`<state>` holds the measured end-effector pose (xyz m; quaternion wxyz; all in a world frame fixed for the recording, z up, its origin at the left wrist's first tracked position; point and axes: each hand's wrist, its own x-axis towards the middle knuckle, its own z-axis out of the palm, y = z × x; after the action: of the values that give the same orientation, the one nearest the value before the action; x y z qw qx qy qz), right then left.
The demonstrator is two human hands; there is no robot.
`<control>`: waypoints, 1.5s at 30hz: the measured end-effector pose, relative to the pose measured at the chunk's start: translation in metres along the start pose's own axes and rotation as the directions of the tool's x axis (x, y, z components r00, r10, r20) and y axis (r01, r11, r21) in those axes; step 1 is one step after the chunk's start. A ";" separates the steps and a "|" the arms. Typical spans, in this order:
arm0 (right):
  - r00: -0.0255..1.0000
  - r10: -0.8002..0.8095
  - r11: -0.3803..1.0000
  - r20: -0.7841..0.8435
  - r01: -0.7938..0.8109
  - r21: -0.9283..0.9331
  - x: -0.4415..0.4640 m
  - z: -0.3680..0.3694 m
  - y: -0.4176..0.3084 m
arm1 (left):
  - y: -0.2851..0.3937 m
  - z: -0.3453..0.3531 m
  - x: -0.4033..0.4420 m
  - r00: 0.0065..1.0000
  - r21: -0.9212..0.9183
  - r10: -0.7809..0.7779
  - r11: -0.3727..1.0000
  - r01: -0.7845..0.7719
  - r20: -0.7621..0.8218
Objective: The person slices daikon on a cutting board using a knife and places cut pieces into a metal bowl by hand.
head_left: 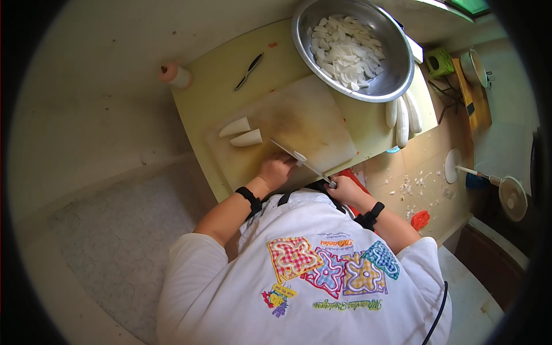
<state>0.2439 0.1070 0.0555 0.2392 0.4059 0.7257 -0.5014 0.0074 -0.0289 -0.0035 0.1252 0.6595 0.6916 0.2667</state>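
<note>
Gripping a straight metal knife (pixel 315 170), right hand (pixel 345 190) curls.

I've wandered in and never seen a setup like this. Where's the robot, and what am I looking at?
There's no robot: these are a person's bare hands, seen from one camera worn on the head, looking down past the white T-shirt. The right hand grips a knife. The left hand is curled beside the blade, near a small white piece; whether it grips that is unclear. On the table lies a cutting board with two cut chunks, apparently white radish. Beyond are a metal bowl of white slices, whole peeled radishes and a slim tool, perhaps a peeler.
</note>
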 end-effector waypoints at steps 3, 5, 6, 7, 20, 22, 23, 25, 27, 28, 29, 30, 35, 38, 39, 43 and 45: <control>1.000 -0.003 1.000 0.003 0.003 0.009 -0.002 -0.002 -0.003 | -0.002 0.004 -0.001 0.999 -0.033 -0.025 0.999 0.026 0.021; 1.000 0.013 1.000 0.020 -0.012 -0.024 -0.007 -0.009 -0.012 | -0.004 0.004 0.001 1.000 -0.035 -0.006 0.999 0.006 0.020; 1.000 0.011 1.000 0.013 -0.010 -0.021 -0.006 -0.010 -0.012 | -0.005 0.004 0.001 1.000 -0.038 0.007 0.999 -0.006 0.021; 1.000 0.000 1.000 0.004 0.000 -0.015 -0.005 -0.010 -0.010 | -0.005 0.002 0.003 1.000 -0.033 0.014 0.999 -0.013 0.021; 0.951 -0.201 0.980 -0.237 0.196 -0.045 -0.026 -0.031 0.003 | 0.012 -0.050 0.017 0.897 -0.235 -0.408 0.867 0.438 0.169; 0.931 -0.227 0.972 -0.285 0.199 -0.125 -0.030 -0.032 0.014 | 0.022 -0.062 0.017 0.877 -0.274 -0.470 0.834 0.479 0.103; 0.912 -0.252 0.959 -0.324 0.192 -0.206 -0.032 -0.033 0.018 | 0.029 -0.068 0.020 0.890 -0.302 -0.454 0.855 0.422 -0.043; 0.880 -0.291 0.944 -0.375 0.199 -0.265 -0.041 -0.037 0.022 | 0.049 -0.081 0.031 0.873 -0.358 -0.381 0.895 0.266 -0.304; 0.845 -0.327 0.926 -0.423 0.197 -0.322 -0.052 -0.044 0.023 | 0.066 -0.097 0.048 0.895 -0.278 -0.268 0.945 0.173 -0.356; 0.834 -0.340 0.910 -0.434 0.177 -0.374 -0.058 -0.047 0.024 | 0.074 -0.103 0.056 0.902 -0.195 -0.162 0.977 0.089 -0.401; 0.823 -0.355 0.892 -0.444 0.155 -0.425 -0.062 -0.050 0.026 | 0.082 -0.109 0.068 0.904 -0.194 -0.152 0.978 0.078 -0.400; 0.818 -0.353 0.894 -0.453 0.152 -0.423 -0.065 -0.052 0.029 | 0.089 -0.113 0.082 0.949 -0.124 -0.064 0.992 0.026 -0.310; 0.709 -0.532 0.797 -0.463 0.233 -0.557 -0.089 -0.058 0.050 | 0.110 -0.095 0.130 0.958 0.062 0.133 0.986 -0.153 0.252; 0.650 -0.593 0.756 -0.475 0.248 -0.605 -0.105 -0.062 0.057 | 0.134 -0.086 0.149 0.863 0.162 0.184 0.943 -0.289 0.471; 0.625 -0.614 0.744 -0.483 0.252 -0.620 -0.110 -0.064 0.059 | 0.137 -0.080 0.153 0.845 0.190 0.206 0.922 -0.336 0.494; 0.602 -0.620 0.743 -0.503 0.244 -0.624 -0.118 -0.070 0.076 | 0.153 -0.066 0.169 0.759 0.234 0.170 0.889 -0.393 0.629; 0.595 -0.628 0.737 -0.502 0.248 -0.629 -0.123 -0.074 0.082 | 0.156 -0.058 0.172 0.762 0.206 0.201 0.892 -0.402 0.615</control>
<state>0.3845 0.1459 0.1326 -0.0881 0.2855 0.9419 -0.1537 0.0917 0.1262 0.1584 0.1732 0.8240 0.5374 -0.0476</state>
